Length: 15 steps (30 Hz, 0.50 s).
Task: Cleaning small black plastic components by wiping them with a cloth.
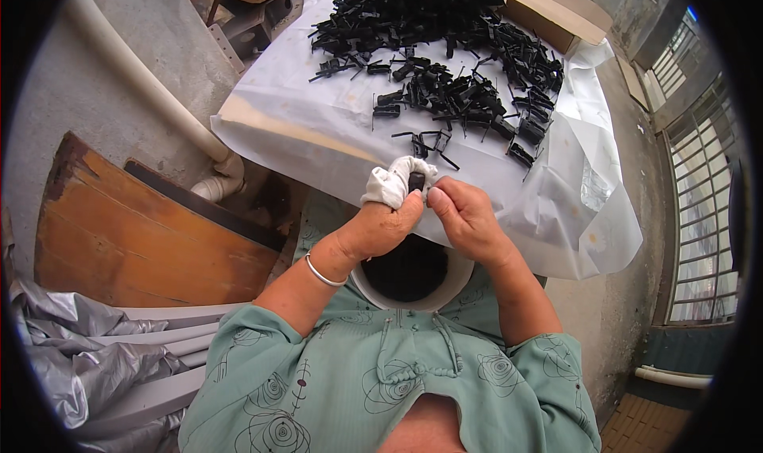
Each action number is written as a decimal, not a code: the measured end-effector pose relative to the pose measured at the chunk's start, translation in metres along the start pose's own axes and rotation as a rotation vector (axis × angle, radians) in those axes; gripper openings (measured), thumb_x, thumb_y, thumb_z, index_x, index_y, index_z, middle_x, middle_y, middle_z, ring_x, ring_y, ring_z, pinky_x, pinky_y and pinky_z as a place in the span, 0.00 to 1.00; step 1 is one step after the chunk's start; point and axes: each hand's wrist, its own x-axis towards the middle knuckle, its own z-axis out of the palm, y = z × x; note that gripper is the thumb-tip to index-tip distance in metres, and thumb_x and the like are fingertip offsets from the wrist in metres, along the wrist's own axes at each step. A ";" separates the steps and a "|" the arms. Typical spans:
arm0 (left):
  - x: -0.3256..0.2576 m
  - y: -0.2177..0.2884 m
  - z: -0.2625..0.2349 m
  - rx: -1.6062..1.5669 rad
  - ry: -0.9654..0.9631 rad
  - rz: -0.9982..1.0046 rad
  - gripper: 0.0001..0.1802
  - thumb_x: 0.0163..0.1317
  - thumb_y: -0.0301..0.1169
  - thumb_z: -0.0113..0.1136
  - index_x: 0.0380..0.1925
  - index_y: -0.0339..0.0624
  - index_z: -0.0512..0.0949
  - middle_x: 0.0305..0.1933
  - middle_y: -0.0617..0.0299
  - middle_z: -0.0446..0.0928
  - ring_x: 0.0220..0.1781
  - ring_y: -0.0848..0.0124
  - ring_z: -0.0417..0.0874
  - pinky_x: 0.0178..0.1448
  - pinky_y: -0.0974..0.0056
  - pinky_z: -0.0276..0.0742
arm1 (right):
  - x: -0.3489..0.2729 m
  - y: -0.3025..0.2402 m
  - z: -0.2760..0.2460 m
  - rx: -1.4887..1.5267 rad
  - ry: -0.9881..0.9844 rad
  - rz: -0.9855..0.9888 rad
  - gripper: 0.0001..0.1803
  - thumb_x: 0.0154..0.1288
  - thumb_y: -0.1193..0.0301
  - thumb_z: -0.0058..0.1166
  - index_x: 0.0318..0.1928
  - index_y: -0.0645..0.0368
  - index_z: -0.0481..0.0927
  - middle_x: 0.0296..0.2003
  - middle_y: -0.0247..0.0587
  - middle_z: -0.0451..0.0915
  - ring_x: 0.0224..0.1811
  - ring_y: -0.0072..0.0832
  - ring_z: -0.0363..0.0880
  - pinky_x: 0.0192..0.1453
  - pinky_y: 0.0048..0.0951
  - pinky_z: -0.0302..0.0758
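Note:
Over the table's near edge, my left hand [391,224] is closed round a small black plastic part [416,182]. A white cloth [387,184] wraps over its fingers and round the part. Close against it, my right hand [467,214] is closed in a pinch at the right edge of the cloth; what sits between its thumb and finger is hidden. Just beyond both hands lie a few loose black plastic parts [421,145] with thin arms. A large heap of similar black parts [413,24] spreads farther back on the table.
White plastic sheeting [294,95] covers the table and hangs over its edge. Below my hands stands a white bucket [459,276] with dark contents. A cardboard box [548,8] is at the back right. Wooden board [143,238] and silver sheeting [79,358] lie left.

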 end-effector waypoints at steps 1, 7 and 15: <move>0.001 -0.003 0.002 0.053 0.044 0.051 0.17 0.57 0.24 0.43 0.47 0.35 0.65 0.39 0.62 0.70 0.39 0.76 0.69 0.45 0.71 0.68 | 0.001 -0.002 -0.001 -0.098 -0.050 0.001 0.12 0.64 0.70 0.48 0.25 0.65 0.69 0.19 0.44 0.69 0.21 0.32 0.66 0.27 0.32 0.65; -0.004 -0.005 0.006 0.335 0.092 0.135 0.16 0.54 0.23 0.44 0.44 0.31 0.66 0.39 0.51 0.70 0.41 0.64 0.72 0.49 0.65 0.69 | 0.000 0.002 0.004 -0.079 -0.135 0.182 0.12 0.63 0.70 0.48 0.27 0.66 0.71 0.20 0.52 0.70 0.21 0.43 0.68 0.27 0.36 0.65; 0.005 -0.007 -0.014 0.760 0.063 0.360 0.14 0.60 0.29 0.48 0.44 0.35 0.73 0.42 0.49 0.75 0.44 0.57 0.77 0.48 0.59 0.72 | 0.019 0.045 -0.015 -0.646 0.228 -0.060 0.09 0.59 0.70 0.52 0.27 0.63 0.73 0.20 0.43 0.72 0.19 0.33 0.69 0.26 0.31 0.67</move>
